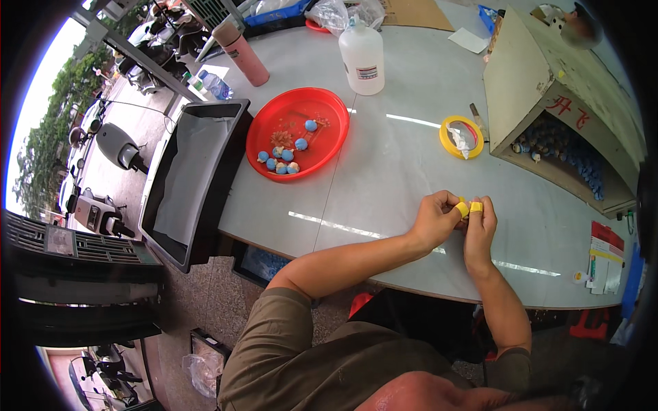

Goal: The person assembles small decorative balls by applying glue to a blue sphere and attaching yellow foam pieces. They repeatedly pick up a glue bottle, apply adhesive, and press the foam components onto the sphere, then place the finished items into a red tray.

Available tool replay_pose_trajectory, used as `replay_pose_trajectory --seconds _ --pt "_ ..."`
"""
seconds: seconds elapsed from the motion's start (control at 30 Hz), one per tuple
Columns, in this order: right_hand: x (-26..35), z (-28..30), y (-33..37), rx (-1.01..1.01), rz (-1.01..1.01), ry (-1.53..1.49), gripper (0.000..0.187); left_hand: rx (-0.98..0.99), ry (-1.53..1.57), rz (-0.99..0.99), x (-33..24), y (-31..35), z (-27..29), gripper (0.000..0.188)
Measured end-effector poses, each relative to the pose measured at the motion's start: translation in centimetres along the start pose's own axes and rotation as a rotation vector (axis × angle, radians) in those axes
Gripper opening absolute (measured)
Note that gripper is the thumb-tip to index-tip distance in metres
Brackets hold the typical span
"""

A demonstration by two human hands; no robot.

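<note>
Both of my hands meet above the right part of the grey table. My left hand (437,220) is closed, its thumb and fingertips pressed together. Close against it, my right hand (481,229) is pinched too. Bands of yellow tape (476,207) are wrapped round the fingertips of both hands. Whatever sits between the fingers is too small or too hidden to name. Farther off lies a yellow tape roll (452,144) with crumpled white material in its middle. To the left, a red plate (334,109) carries several small blue round pieces (301,144), some with pale parts.
A beige box (524,68) at the right holds many small blue pieces (572,152). A black tray (241,127) sits at the table's left edge. A white plastic bottle (362,58) and a pink flask (245,60) stand at the back. Red and white papers (606,246) lie far right.
</note>
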State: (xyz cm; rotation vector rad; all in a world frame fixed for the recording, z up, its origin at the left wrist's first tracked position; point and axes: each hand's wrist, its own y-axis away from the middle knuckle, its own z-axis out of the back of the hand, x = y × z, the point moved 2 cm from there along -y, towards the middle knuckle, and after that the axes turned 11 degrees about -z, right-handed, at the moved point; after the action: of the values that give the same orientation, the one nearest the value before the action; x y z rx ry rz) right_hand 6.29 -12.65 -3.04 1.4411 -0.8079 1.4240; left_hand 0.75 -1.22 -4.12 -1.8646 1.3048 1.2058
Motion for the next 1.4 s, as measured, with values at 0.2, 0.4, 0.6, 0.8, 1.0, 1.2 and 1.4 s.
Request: replay_pose_trajectory --seconds 0.2,0.4,0.6,0.8,1.0,1.2,1.4 --pt "-1.3 0.4 -0.5 0.008 0.043 -0.011 0.026 0.005 0.012 -0.01 -0.4 0.0 -0.3 0.019" --pt "-0.8 -0.1 -0.4 -0.025 0.033 -0.042 0.029 0.008 0.007 -0.028 -0.1 0.1 -0.1 0.018" --pt "-0.6 -0.1 -0.3 -0.033 0.026 -0.084 0.029 0.014 0.005 -0.032 -0.3 0.0 -0.1 0.018" --pt "0.6 0.2 -0.3 -0.001 -0.036 -0.162 0.02 0.013 -0.007 -0.076 -0.9 -0.2 -0.2 0.022" --pt "1.9 0.8 0.1 0.187 -0.15 -0.273 0.023 -0.047 -0.088 -0.277 -2.1 -0.7 -0.2 0.024" --pt "2.2 2.1 -0.6 0.279 -0.102 -0.248 0.023 0.052 -0.133 -0.21 -2.2 -1.5 1.0 0.021" --pt "2.0 2.8 -1.6 0.341 -0.072 -0.117 0.022 0.178 -0.245 -0.085 -3.3 -1.9 1.6 0.031"
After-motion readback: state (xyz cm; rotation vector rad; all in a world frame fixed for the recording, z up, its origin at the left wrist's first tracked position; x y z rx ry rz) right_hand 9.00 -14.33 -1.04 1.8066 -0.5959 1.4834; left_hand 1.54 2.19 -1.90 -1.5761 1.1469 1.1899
